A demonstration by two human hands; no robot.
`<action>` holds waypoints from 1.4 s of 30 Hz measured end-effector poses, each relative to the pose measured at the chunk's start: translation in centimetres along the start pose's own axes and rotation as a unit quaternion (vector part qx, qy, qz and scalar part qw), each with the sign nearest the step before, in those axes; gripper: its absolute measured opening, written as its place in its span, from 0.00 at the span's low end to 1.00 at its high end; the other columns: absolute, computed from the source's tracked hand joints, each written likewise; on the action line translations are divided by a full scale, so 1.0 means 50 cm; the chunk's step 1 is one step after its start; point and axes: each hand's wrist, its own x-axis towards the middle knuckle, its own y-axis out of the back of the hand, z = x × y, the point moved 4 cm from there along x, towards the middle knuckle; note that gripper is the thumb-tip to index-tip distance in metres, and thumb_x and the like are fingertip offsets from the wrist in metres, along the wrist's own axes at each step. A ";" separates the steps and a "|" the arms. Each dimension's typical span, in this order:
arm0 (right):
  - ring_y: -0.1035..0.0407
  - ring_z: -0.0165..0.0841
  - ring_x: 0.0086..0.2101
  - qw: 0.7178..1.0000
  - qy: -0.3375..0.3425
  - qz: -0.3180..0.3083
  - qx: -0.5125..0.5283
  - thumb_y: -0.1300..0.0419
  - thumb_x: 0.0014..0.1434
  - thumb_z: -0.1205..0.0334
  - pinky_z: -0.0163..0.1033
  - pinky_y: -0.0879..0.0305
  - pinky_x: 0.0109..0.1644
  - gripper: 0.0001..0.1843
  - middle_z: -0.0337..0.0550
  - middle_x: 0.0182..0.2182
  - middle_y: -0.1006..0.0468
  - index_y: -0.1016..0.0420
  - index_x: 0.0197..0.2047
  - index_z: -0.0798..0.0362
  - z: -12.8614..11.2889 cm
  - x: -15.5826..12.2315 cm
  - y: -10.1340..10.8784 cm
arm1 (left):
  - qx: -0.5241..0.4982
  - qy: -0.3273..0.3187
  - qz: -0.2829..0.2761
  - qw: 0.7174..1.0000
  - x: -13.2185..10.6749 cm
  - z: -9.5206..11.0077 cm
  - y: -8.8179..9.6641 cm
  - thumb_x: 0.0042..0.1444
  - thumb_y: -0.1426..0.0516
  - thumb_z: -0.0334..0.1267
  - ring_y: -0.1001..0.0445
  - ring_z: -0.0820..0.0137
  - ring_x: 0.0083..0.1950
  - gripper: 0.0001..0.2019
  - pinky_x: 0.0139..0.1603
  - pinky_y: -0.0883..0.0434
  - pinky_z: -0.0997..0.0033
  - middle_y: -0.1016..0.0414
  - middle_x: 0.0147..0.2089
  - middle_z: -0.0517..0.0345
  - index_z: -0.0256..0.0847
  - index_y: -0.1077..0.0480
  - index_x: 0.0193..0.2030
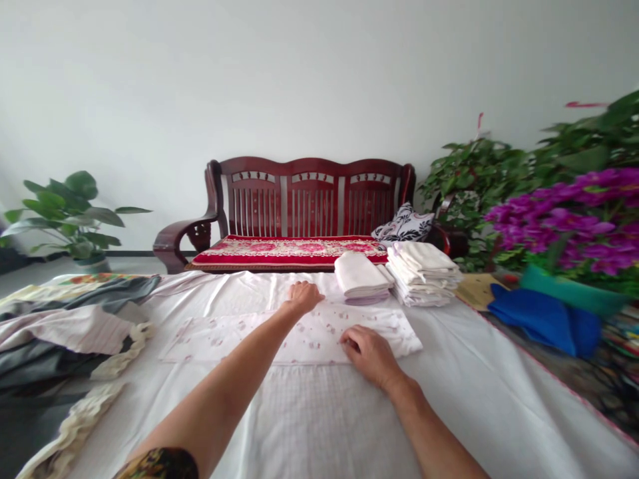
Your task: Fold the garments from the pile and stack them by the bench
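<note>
A white cloth with small pinkish prints (224,336) lies in a long folded strip across the white sheet (474,372). My left hand (304,296) reaches over to its far edge, fingers curled closed on the fabric there. At the strip's right half, my right hand (367,352) rests with bent fingers and thumb drawn together on the cloth near its front edge. The fingertips of both hands are partly hidden. Beyond the right hand sit a small folded white stack (362,276) and a taller pile of folded white cloths (422,273).
Loose grey and striped clothes (84,326) are heaped at the left, beside a ruffled cream edging (74,426). At the right are a blue cloth (544,316) and purple flowers (574,219) in a green pot. A wooden bench (309,193) stands behind.
</note>
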 end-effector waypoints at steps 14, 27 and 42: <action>0.29 0.34 0.39 1.000 0.019 -0.003 -0.013 0.44 0.58 0.70 0.37 0.41 0.45 0.10 0.39 0.35 0.20 0.23 0.36 0.49 -0.019 -0.003 0.006 | 0.003 0.026 -0.029 0.999 0.043 0.016 -0.050 0.63 0.47 0.47 0.24 0.57 0.55 0.16 0.54 0.31 0.61 0.18 0.51 0.50 0.46 0.20 0.47; 0.28 0.34 0.39 0.999 0.026 -0.008 -0.029 0.44 0.55 0.73 0.37 0.42 0.44 0.12 0.38 0.35 0.18 0.24 0.36 0.48 -0.028 -0.006 0.006 | 0.025 -0.019 0.119 0.992 0.020 0.023 -0.074 0.67 0.50 0.36 0.30 0.53 0.57 0.15 0.59 0.37 0.53 0.26 0.54 0.41 0.37 0.27 0.53; 0.37 0.47 0.61 0.965 -0.111 0.073 -0.226 0.49 0.68 0.58 0.52 0.46 0.65 0.22 0.54 0.61 0.27 0.28 0.61 0.56 0.044 0.002 0.008 | -0.005 -0.291 0.086 0.953 -0.112 0.066 -0.130 0.68 0.48 0.48 0.41 0.56 0.72 0.23 0.72 0.43 0.52 0.36 0.70 0.48 0.44 0.36 0.66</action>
